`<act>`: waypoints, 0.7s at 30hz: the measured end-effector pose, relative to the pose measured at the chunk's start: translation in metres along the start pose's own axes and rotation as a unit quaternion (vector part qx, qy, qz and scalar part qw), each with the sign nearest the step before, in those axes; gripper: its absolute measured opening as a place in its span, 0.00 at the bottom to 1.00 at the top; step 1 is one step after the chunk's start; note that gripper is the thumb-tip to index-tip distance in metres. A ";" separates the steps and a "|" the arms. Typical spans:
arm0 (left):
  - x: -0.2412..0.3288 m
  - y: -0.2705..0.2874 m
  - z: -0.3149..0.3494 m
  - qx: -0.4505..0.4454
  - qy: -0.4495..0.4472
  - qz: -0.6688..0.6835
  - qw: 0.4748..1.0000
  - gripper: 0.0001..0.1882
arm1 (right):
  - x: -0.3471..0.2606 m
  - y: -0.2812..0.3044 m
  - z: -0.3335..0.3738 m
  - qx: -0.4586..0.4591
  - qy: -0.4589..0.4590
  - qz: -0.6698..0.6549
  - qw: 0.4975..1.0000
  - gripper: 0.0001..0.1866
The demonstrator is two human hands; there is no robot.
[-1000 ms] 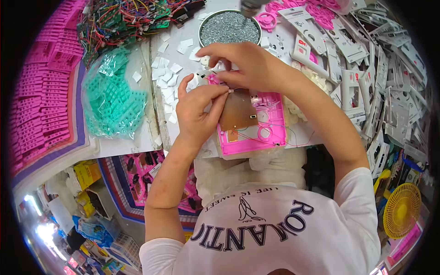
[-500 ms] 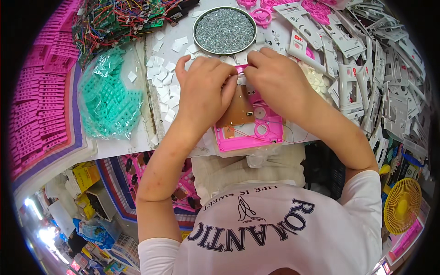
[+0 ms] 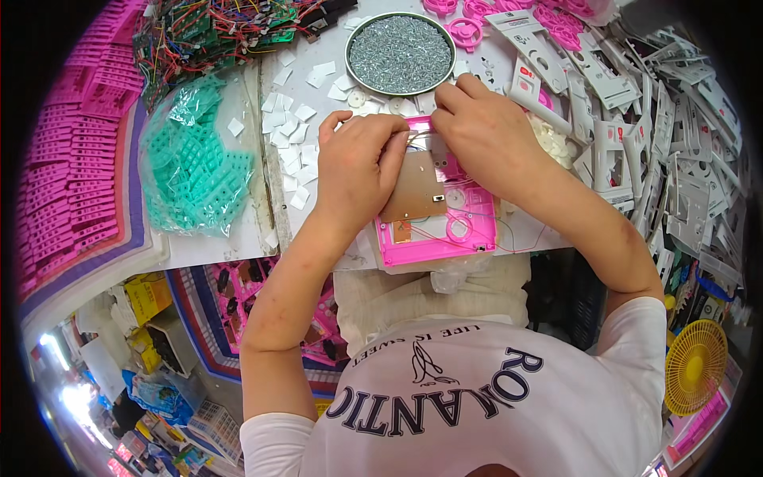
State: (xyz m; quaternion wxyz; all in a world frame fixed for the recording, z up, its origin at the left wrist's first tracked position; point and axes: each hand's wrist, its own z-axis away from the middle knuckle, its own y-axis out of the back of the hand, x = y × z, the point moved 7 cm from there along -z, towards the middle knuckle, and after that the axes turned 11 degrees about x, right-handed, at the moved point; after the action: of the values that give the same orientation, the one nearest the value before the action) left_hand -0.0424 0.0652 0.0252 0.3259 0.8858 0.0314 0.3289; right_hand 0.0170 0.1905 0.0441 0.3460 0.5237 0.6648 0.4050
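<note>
In front of me lies a pink plastic housing [image 3: 417, 255] with a round ring and thin coloured wires inside. A brown circuit board [image 3: 409, 188] sits tilted over its left part. My left hand [image 3: 362, 163] is closed at the far left corner, thumb and finger pinched beside short wires [image 3: 416, 140]. At the far edge, my right hand [image 3: 486, 135] has its fingers curled down against the housing. The fingertips hide whatever either hand pinches.
Beyond the hands stands a round tin of small screws [image 3: 400, 56]. White square pads [image 3: 288, 127] lie scattered left of it. A bag of turquoise parts [image 3: 195, 171], wired circuit boards [image 3: 214, 36] and pink panels [image 3: 67, 171] fill the left; white panels [image 3: 691, 183] crowd the right.
The whole view has shifted slightly. The circuit board now lies turned a little straighter, showing more of its face. Both hands stay at the housing's far edge.
</note>
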 end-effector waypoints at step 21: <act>0.020 -0.018 -0.026 -0.153 -0.122 -0.005 0.981 0.04 | -0.032 0.021 0.030 -0.067 -0.004 -0.126 0.990 0.06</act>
State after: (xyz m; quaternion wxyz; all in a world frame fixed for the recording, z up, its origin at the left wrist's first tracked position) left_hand -0.0392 0.0993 0.0404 0.4606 0.8587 -0.0545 0.2179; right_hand 0.0593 0.1669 0.0513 0.4314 0.4128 0.6956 0.3996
